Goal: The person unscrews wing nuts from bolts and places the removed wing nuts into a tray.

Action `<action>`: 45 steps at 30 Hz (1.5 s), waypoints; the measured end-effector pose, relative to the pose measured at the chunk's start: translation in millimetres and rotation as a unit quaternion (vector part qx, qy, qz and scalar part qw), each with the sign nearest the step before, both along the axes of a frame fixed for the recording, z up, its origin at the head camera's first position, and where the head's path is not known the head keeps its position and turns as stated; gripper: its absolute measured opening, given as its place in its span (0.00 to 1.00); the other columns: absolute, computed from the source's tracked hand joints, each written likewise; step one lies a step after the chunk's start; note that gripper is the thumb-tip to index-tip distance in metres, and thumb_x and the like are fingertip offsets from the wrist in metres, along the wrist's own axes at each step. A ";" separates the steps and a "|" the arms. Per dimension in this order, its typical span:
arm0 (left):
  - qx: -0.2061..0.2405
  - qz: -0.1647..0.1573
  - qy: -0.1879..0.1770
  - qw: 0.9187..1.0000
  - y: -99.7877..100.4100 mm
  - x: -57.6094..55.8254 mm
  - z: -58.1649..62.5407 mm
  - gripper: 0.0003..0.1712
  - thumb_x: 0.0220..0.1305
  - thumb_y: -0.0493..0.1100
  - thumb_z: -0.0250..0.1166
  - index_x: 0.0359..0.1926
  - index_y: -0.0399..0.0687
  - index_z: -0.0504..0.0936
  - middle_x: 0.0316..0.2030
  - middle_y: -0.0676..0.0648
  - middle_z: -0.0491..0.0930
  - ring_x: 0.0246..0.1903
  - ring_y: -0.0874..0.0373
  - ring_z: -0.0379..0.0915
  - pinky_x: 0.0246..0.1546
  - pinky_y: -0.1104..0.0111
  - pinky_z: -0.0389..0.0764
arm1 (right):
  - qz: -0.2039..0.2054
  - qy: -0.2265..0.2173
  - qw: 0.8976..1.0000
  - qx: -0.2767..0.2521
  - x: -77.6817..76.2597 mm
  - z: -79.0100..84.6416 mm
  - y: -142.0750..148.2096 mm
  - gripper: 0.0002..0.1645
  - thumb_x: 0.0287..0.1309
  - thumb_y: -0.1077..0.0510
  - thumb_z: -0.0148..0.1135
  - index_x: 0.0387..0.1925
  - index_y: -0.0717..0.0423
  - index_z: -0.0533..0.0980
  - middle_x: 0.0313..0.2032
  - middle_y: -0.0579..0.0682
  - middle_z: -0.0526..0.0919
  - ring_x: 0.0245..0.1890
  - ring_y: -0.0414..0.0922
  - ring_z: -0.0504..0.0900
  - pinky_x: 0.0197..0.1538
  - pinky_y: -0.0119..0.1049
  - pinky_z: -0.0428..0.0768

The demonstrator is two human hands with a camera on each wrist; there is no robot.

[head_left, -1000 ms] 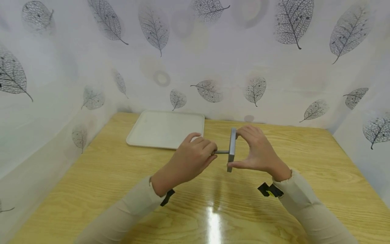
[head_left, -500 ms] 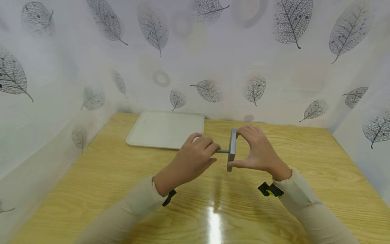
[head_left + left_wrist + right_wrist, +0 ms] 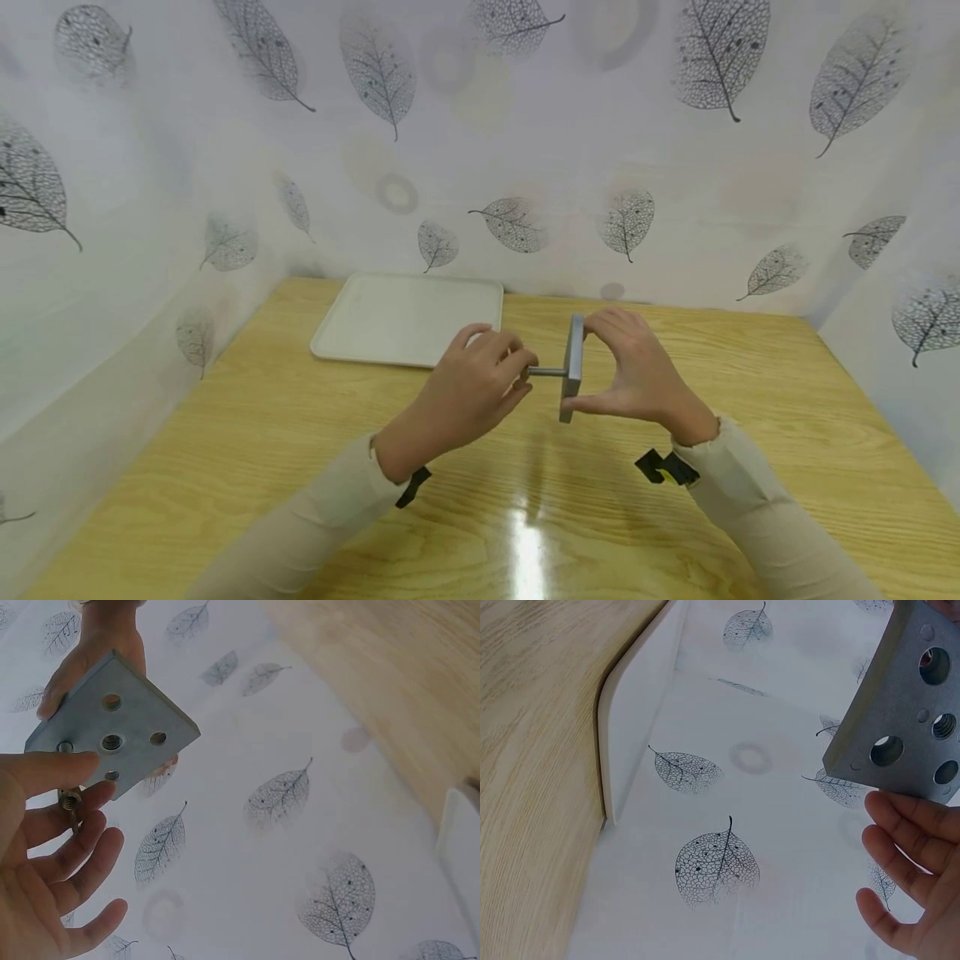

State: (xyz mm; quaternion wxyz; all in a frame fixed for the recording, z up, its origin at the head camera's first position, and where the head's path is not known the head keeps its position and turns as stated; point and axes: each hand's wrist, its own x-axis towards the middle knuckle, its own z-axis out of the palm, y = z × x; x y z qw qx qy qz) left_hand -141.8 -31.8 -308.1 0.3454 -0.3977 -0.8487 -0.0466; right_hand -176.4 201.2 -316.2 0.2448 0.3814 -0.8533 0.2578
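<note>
My right hand (image 3: 630,371) holds a square grey metal plate (image 3: 139,724) on edge above the table, thumb and fingers at opposite edges. Several round holes pierce the plate, the middle one threaded. From the left, my left hand (image 3: 468,396) pinches the end of a thin metal rod (image 3: 547,372) between thumb and forefinger. The rod's far tip meets the plate at one of its outer holes in the left wrist view. A brass-coloured, ring-like end piece (image 3: 70,799) shows between those fingertips; I cannot tell what kind of fastener it is. The other left fingers are loosely bent.
Behind my left hand, a shallow white tray (image 3: 405,317) lies on the wood-grain table (image 3: 712,375) near its back edge. Leaf-printed white cloth (image 3: 540,150) hangs along the back and both sides.
The left hand has shifted slightly right and then back left, its fingers moving around the rod's end. Plate and right hand have stayed nearly in place.
</note>
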 end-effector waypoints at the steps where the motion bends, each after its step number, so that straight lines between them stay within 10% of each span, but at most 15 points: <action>1: -0.003 -0.001 -0.001 1.000 -0.5 0.1 0.5 0.16 0.52 0.48 0.71 0.41 0.49 0.82 0.34 0.52 0.78 0.33 0.61 0.76 0.53 0.58 0.74 | 0.000 0.001 1.000 0.000 0.1 0.0 0.0 0.56 0.38 0.14 0.47 0.43 0.61 0.76 0.37 0.53 0.80 0.43 0.52 0.74 0.53 0.58 0.66; 45: -0.020 0.003 -0.024 1.000 2.6 -0.5 -1.5 0.12 0.57 0.48 0.67 0.38 0.48 0.76 0.34 0.53 0.77 0.35 0.62 0.75 0.54 0.59 0.74 | 0.004 0.010 1.000 -0.005 -1.4 -1.0 -0.3 0.56 0.38 0.15 0.47 0.43 0.61 0.76 0.37 0.53 0.80 0.43 0.51 0.74 0.49 0.55 0.67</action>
